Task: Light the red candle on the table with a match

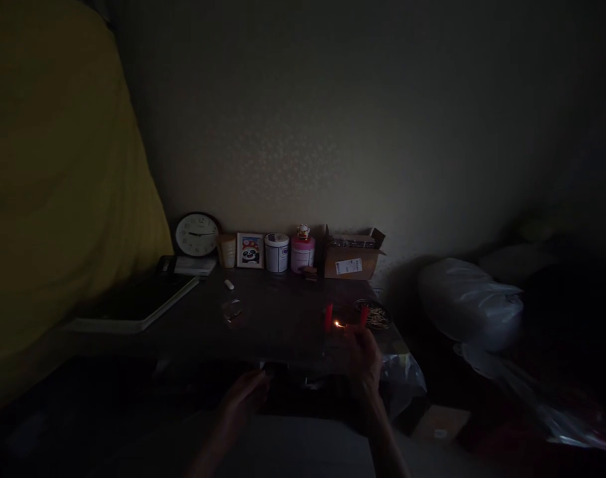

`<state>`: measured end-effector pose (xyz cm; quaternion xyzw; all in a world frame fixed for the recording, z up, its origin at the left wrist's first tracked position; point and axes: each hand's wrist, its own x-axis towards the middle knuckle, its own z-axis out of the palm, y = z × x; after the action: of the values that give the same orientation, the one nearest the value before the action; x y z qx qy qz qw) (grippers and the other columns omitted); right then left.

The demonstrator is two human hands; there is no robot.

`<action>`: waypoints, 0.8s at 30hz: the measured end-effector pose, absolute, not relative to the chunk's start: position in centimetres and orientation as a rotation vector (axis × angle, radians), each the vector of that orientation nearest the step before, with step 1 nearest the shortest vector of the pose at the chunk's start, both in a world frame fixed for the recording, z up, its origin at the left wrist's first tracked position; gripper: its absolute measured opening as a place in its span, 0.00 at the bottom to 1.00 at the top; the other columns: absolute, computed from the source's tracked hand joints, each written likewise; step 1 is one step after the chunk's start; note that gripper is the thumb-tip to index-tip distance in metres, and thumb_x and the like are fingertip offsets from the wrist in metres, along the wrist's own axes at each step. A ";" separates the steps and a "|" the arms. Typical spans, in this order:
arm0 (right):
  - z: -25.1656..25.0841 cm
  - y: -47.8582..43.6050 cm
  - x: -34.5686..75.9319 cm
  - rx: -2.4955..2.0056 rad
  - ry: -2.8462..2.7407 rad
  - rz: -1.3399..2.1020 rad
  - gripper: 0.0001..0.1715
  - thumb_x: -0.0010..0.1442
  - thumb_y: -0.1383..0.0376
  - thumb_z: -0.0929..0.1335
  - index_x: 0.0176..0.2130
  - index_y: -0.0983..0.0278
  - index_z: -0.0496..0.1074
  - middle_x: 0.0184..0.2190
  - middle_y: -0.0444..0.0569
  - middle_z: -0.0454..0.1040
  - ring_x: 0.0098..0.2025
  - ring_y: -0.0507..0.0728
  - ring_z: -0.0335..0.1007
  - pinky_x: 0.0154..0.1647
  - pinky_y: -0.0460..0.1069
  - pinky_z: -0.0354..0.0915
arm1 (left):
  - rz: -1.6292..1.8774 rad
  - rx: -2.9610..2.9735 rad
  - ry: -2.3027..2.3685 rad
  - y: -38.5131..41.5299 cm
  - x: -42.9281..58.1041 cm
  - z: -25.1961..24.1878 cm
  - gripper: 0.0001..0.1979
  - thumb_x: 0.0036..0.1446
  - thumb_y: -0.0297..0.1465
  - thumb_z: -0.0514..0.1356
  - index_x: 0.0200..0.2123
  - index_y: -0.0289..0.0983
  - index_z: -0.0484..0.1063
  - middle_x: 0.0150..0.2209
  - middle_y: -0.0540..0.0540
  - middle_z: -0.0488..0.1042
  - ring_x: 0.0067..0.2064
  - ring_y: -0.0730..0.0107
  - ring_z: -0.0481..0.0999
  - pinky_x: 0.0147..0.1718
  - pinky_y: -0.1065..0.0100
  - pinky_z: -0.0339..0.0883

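Observation:
Pinched in my right hand [364,352] is a burning match [338,324], its small flame pointing left over the dark table. Just left of the flame stands a red candle [328,317], upright. A second red candle [364,315] rises behind my right fingers, in front of a round dish of matchsticks [377,315]. I cannot see a flame on either candle. My left hand [247,392] is near the table's front edge, fingers closed; a small pale bit shows at its fingertips, too dark to name.
Along the wall stand a clock [197,234], a panda picture [249,250], a white tin [277,253], a pink tin [303,255] and an open cardboard box [351,259]. A white-edged tray [133,325] lies left. Plastic bags [469,302] are at right; a yellow curtain [58,166] hangs left.

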<state>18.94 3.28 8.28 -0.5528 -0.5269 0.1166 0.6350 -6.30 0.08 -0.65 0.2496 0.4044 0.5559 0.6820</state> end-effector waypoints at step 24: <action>9.0 6.8 19.5 -1.149 -1.077 0.430 0.17 0.46 0.54 0.70 0.29 0.66 0.73 0.25 0.47 0.75 0.29 0.56 0.70 0.29 0.48 0.65 | 1.269 0.499 0.916 0.2 -6.1 -0.5 0.14 0.37 0.34 0.68 0.31 0.39 0.75 0.34 0.46 0.80 0.38 0.60 0.77 0.38 0.64 0.67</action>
<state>19.55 6.85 9.03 -0.5127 -0.4807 0.1920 0.6850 -6.09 0.19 -0.45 0.2224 0.4083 0.5654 0.6813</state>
